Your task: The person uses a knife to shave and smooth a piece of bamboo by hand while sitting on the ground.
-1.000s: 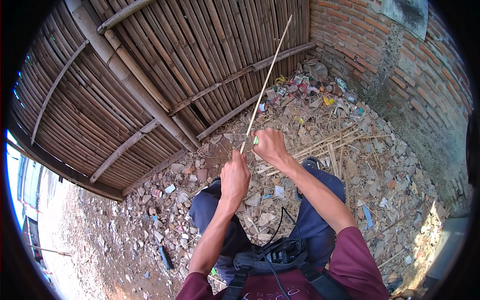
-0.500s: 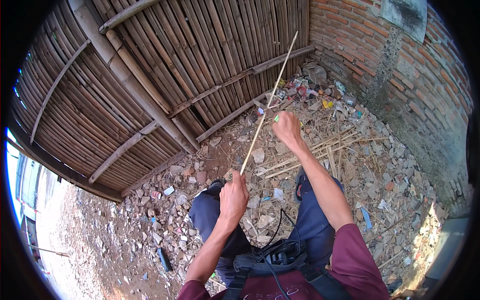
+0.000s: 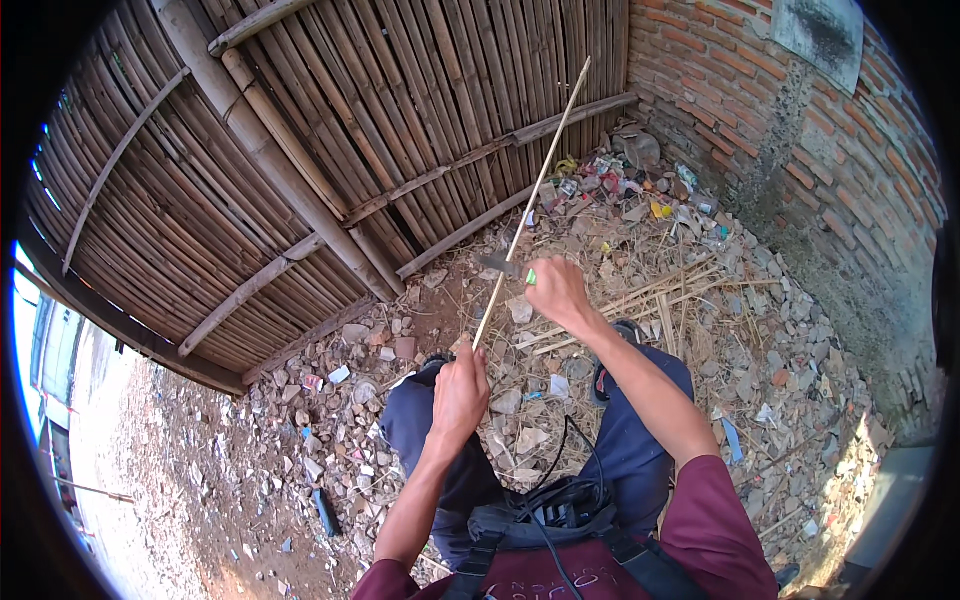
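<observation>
Left hand (image 3: 458, 388) clenched on the lower end of a thin bamboo stick (image 3: 530, 205), which slants up toward the bamboo fence (image 3: 330, 130). Right hand (image 3: 556, 290) grips a small knife (image 3: 503, 266) against the stick's middle. Coloured wrappers (image 3: 610, 185) lie heaped at the brick wall (image 3: 800, 160) corner; a grey rectangular sign (image 3: 818, 28) hangs high on the wall.

The left hand (image 3: 460, 390) grips a thin bamboo strip (image 3: 532, 200); the right hand (image 3: 557, 290) presses what seems a small knife (image 3: 503, 266) against it.
</observation>
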Available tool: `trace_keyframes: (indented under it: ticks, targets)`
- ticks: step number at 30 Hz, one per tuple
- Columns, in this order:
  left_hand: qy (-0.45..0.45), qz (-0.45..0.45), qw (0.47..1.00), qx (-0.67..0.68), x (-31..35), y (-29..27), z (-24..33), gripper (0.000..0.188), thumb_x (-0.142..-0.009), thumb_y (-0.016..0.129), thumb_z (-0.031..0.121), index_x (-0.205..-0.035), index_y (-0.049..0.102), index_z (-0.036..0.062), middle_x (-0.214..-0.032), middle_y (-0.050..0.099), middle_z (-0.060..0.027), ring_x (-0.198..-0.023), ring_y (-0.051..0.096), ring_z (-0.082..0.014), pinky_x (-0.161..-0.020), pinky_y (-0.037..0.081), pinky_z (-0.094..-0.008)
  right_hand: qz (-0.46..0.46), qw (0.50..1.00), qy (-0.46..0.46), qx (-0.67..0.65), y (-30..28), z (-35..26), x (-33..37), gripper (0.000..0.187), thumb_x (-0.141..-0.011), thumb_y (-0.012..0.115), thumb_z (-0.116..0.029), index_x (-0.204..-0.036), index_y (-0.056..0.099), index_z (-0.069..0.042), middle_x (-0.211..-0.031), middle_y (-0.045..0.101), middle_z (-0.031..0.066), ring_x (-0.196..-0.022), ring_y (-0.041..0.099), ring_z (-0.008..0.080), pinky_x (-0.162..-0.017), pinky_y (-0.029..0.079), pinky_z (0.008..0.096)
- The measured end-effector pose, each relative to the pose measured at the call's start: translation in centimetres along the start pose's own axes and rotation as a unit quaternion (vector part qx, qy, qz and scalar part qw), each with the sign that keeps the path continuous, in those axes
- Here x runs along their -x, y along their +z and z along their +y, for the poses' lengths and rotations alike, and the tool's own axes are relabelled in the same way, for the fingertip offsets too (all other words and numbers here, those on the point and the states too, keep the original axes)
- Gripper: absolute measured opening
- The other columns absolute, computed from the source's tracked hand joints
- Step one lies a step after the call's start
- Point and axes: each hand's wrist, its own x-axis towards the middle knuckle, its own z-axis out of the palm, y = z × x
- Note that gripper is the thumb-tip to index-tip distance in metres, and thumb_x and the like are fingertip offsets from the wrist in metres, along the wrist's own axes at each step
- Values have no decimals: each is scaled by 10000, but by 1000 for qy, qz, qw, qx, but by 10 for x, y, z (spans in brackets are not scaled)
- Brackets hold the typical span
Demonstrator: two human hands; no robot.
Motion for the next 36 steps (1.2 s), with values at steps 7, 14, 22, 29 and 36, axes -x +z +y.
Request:
trace_keyframes:
  ticks: [7, 14, 22, 29, 36]
  targets:
    - [26, 44, 998, -38, -15, 3, 10, 213, -1095, 510, 184, -1015, 515, -14, -770, 677, -301, -751, 665, -531, -664, 500, -631, -59, 996, -64, 1, 8, -36, 14, 180, -720, 602, -41, -789, 766, -15, -592, 653, 227, -540, 676, 342, -552, 538, 473]
    - [-1, 49, 999, 21, -20, -10, 26, 235, -1071, 580, 194, -1010, 565, -33, -731, 653, -278, -714, 655, -500, -648, 477, -570, -94, 995, -38, -6, 8, -33, 18, 282, -713, 626, -65, -913, 818, -13, -684, 686, 270, -658, 722, 423, -668, 589, 507]
    - [6, 62, 996, 57, -23, -15, 22, 274, -1048, 638, 226, -1033, 613, -46, -731, 659, -265, -660, 655, -456, -638, 480, -539, -30, 996, -79, -17, 8, -39, 20, 121, -677, 603, -45, -673, 718, -7, -566, 638, 247, -535, 695, 387, -549, 555, 502]
    - [3, 53, 990, 133, -24, -14, 22, 271, -1046, 661, 221, -1038, 676, -50, -691, 622, -164, -600, 555, -255, -594, 445, -412, -44, 997, -63, -28, 3, -43, 18, 117, -695, 625, -73, -684, 722, -8, -603, 649, 270, -594, 713, 416, -594, 569, 514]
    - [33, 80, 995, 56, -20, -8, 28, 180, -1072, 587, 150, -1109, 603, -26, -745, 652, -274, -696, 656, -490, -618, 479, -547, -17, 997, -68, -22, -2, -48, 13, 183, -719, 638, -87, -790, 781, 3, -610, 658, 258, -588, 710, 415, -609, 573, 516]
